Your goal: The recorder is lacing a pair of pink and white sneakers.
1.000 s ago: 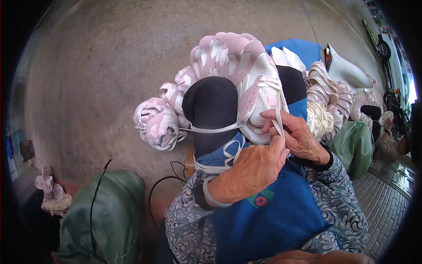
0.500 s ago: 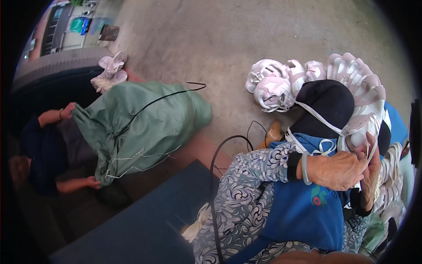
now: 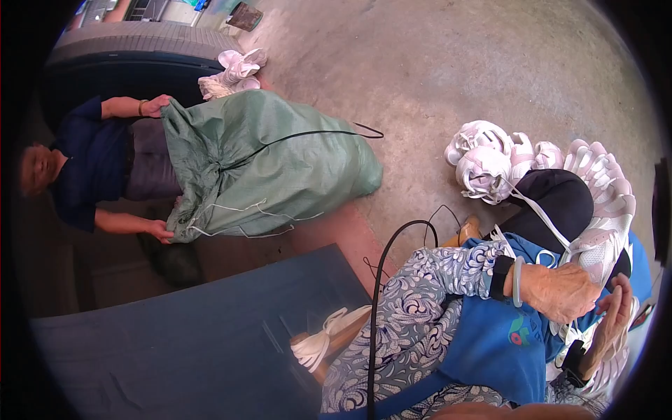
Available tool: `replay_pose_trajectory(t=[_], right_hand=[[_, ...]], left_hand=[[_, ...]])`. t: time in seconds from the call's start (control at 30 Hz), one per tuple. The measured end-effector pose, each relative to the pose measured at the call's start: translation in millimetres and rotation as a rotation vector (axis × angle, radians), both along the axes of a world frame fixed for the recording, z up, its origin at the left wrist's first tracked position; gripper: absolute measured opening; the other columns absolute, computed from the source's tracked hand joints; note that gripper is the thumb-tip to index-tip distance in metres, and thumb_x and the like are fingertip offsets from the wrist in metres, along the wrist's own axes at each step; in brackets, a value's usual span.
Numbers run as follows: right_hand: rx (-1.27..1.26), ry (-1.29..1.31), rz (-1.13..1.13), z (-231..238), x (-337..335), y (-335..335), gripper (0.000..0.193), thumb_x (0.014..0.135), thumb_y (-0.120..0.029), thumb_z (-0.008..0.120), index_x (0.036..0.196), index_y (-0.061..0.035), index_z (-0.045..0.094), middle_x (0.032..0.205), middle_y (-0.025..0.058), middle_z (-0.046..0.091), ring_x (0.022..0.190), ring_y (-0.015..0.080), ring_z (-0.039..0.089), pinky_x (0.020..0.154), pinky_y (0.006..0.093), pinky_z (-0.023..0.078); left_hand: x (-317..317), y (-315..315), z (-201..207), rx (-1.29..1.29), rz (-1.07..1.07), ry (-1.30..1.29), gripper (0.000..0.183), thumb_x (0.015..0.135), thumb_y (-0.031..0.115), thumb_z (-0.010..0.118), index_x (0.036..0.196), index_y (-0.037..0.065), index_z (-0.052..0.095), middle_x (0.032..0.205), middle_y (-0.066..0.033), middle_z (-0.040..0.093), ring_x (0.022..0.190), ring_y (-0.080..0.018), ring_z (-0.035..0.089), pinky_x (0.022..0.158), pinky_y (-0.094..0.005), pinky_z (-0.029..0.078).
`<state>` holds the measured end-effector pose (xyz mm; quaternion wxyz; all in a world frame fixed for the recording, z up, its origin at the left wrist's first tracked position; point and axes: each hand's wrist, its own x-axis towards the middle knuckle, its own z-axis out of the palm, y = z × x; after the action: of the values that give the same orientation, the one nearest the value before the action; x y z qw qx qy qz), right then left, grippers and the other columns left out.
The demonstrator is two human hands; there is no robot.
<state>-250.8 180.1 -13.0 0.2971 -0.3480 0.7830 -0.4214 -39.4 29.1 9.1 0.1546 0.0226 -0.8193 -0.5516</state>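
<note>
A white and pale pink shoe (image 3: 596,253) lies at my lap on the right, at the end of a curved row of similar shoes (image 3: 595,162). My left hand (image 3: 560,292), with a pale bangle at its wrist, is closed just in front of that shoe. Its fingers are curled on a white shoelace, though their tips are hidden. To its right, my right hand (image 3: 612,323) holds its fingers stretched upward, with no grip on anything visible. A long white lace (image 3: 542,218) stretches across the black-covered knee (image 3: 549,203). Beneath both hands lies my blue apron (image 3: 505,353).
At the left another person (image 3: 91,164) holds a big green sack (image 3: 287,154) by its mouth. Several shoes (image 3: 483,159) sit beyond my knee; others (image 3: 236,72) lie behind the sack. A dark blue panel (image 3: 189,329) and white laces (image 3: 325,339) are nearby, left.
The view has shifted, so everything sits farther right or lower. My right hand's fingers have come away from the lace and stretched out. My left hand stays closed.
</note>
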Motion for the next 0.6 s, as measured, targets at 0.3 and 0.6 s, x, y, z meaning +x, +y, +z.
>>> replay_pose_trajectory(t=[0.3, 0.6], right_hand=[[0.041, 0.010, 0.263, 6.7, 23.0, -45.9, 0.034, 0.094, -0.016, 0.049, 0.125, -0.0016, 0.052, 0.086, 0.0032, 0.053, 0.076, 0.0108, 0.047, 0.072, 0.0222, 0.040], [0.168, -0.210, 0.536, 10.1, 10.2, -56.2, 0.018, 0.091, -0.002, 0.047, 0.106, 0.0020, 0.056, 0.076, 0.0043, 0.055, 0.063, 0.0074, 0.048, 0.055, 0.0204, 0.040]], left_hand=[[0.4, 10.1, -7.1, -0.035, 0.093, -0.042, 0.023, 0.077, 0.017, 0.055, 0.070, -0.004, 0.059, 0.063, -0.0240, 0.060, 0.057, -0.0387, 0.060, 0.055, -0.0486, 0.046], [0.0, -38.6, -68.1, -0.228, 0.537, 0.034, 0.025, 0.082, 0.021, 0.056, 0.064, 0.005, 0.048, 0.055, -0.0157, 0.055, 0.053, -0.0370, 0.057, 0.048, -0.0444, 0.044]])
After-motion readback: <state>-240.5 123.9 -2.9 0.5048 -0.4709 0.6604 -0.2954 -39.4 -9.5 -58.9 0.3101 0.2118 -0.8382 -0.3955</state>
